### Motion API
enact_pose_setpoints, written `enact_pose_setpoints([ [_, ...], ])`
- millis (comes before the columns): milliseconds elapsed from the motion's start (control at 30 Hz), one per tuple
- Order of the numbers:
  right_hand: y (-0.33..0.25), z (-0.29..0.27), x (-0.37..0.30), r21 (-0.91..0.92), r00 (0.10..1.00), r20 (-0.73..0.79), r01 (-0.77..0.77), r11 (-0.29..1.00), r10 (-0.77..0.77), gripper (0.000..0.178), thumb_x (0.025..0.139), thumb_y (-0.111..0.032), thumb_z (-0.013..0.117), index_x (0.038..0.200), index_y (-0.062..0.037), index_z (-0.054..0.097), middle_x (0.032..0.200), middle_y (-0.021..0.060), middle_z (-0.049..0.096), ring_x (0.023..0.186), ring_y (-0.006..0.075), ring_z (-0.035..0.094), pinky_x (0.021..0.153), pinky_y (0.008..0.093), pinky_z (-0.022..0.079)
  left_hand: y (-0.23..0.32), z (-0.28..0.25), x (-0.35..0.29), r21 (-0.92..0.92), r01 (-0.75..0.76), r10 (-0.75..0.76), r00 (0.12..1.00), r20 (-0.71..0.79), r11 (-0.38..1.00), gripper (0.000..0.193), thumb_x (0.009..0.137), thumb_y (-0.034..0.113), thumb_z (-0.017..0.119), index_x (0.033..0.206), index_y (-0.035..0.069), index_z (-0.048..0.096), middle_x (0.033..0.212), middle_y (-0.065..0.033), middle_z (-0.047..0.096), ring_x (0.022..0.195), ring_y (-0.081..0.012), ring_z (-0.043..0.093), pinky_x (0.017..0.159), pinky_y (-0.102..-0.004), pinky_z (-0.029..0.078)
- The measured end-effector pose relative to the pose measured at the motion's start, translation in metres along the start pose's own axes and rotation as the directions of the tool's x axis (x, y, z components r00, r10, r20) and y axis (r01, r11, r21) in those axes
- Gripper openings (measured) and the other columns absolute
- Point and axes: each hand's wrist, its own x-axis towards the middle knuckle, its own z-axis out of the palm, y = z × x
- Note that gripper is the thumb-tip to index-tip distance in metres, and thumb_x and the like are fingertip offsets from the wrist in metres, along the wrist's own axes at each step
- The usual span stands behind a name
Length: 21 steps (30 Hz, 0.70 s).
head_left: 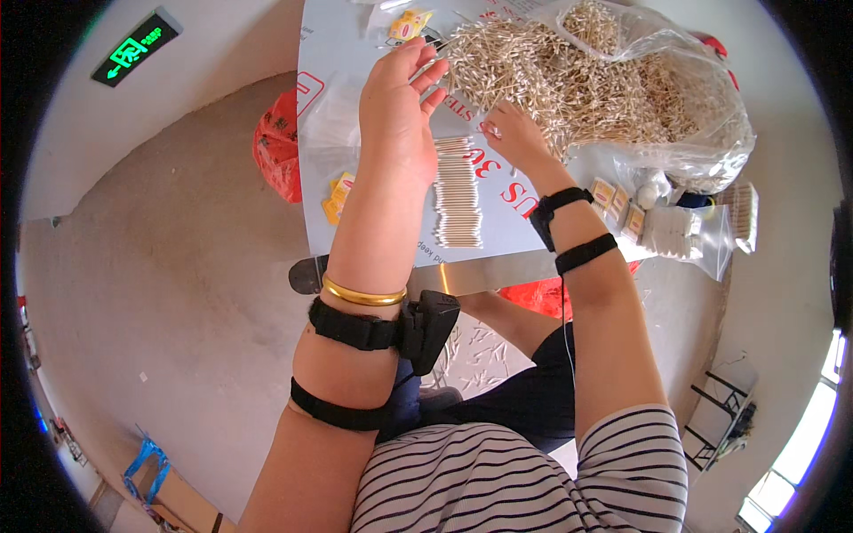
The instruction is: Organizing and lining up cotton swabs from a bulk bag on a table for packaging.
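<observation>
A neat row of cotton swabs [458, 195] lies side by side on the grey printed table sheet [511, 233]. My left hand [397, 111] is raised palm inward above the row's far left end, its fingers stretched and slightly apart, holding nothing I can see. At the near edge of a big loose heap of cotton swabs [551, 67], my right hand [517, 135] is closed in a pinch. Small white tips show at its fingertips, apparently cotton swabs; how many I cannot tell. The far part of the heap spills from a clear plastic bag [724, 133].
Yellow packets [338, 197] lie at the table's left side, and another yellow packet [410, 24] at the back. On the right are small boxes [617, 202] and a clear bag of bundled swabs [673, 233]. A red plastic bag [278, 147] hangs by the left edge. Swabs are scattered on the floor.
</observation>
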Motion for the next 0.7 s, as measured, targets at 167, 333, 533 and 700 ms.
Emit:
enact_pose_setpoints([
  [167, -0.033, 0.015, 0.031, 0.03, 0.998, -0.06, 0.014, 0.999, -0.013, 0.008, 0.086, -0.015, 0.066, 0.083, -0.0109, 0.072, 0.094, 0.0124, 0.065, 0.1, 0.0344, 0.066, 0.086, 0.0479, 0.055, -0.002, -0.001, 0.001, 0.002, -0.001, 0.001, 1.0, 0.001, 1.0, 0.044, 0.099, 0.028, 0.059, 0.133, 0.001, 0.057, 0.129, -0.009, 0.061, 0.122, -0.0208, 0.058, 0.104, -0.0368, 0.04],
  [333, -0.045, 0.022, 0.037, 0.112, 0.998, 0.067, -0.008, 0.994, 0.0, 0.012, 0.087, -0.018, 0.065, 0.089, -0.0107, 0.075, 0.096, 0.0141, 0.07, 0.099, 0.0343, 0.067, 0.086, 0.0468, 0.055, -0.002, 0.0, 0.001, -0.008, -0.003, 0.003, 1.0, 0.011, 1.0, 0.043, 0.098, 0.027, 0.058, 0.133, 0.002, 0.057, 0.128, -0.0085, 0.061, 0.121, -0.0209, 0.059, 0.103, -0.0372, 0.04],
  [533, -0.022, 0.005, 0.01, 0.246, 0.978, -0.025, -0.195, 0.949, 0.207, 0.017, 0.091, -0.017, 0.061, 0.097, -0.0141, 0.077, 0.098, 0.0139, 0.072, 0.098, 0.0338, 0.069, 0.084, 0.0462, 0.056, 0.001, -0.004, 0.001, 0.001, -0.01, 0.01, 1.0, 0.002, 1.0, 0.043, 0.099, 0.027, 0.058, 0.133, 0.002, 0.057, 0.128, -0.0084, 0.061, 0.121, -0.0207, 0.059, 0.103, -0.0368, 0.041],
  [700, 0.017, -0.012, -0.052, 0.195, 0.921, -0.007, -0.38, 0.904, 0.389, 0.02, 0.092, -0.014, 0.059, 0.099, -0.016, 0.078, 0.097, 0.0136, 0.071, 0.098, 0.0346, 0.069, 0.084, 0.0465, 0.055, 0.003, -0.002, -0.001, -0.009, -0.005, 0.005, 1.0, 0.014, 1.0, 0.042, 0.099, 0.027, 0.057, 0.132, 0.002, 0.057, 0.128, -0.0082, 0.061, 0.121, -0.0205, 0.059, 0.102, -0.0363, 0.041],
])
